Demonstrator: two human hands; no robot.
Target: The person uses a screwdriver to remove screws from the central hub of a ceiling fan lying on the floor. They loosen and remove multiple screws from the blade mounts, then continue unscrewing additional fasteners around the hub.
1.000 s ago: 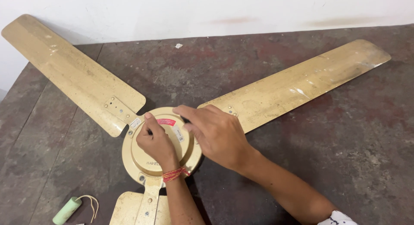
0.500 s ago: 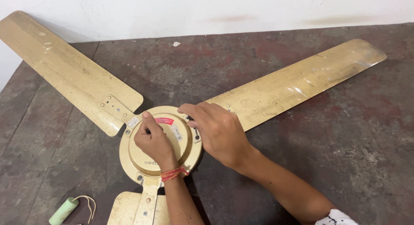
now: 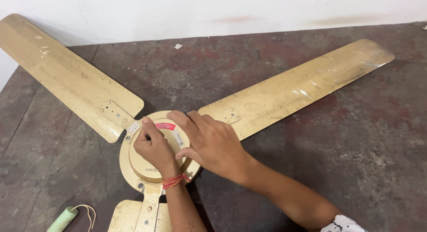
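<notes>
A worn, dark grey-brown mottled surface (image 3: 338, 138) carries a cream-gold three-bladed metal ceiling fan (image 3: 289, 87) lying flat, one long blade running to the far left, one to the far right, the third pointing near, toward the person, and cut off by the frame. Since a moment ago the fan has turned very slightly, so the hands seem to be working its round hub (image 3: 133, 163). The right hand (image 3: 213, 145) lies spread over the hub with fingers wide, the left hand (image 3: 155, 147), a red thread at its wrist, presses curled fingers on the hub's cap, gripping nothing I can make out, and a small pale green cylinder with a cord (image 3: 62, 219) lies near left.
</notes>
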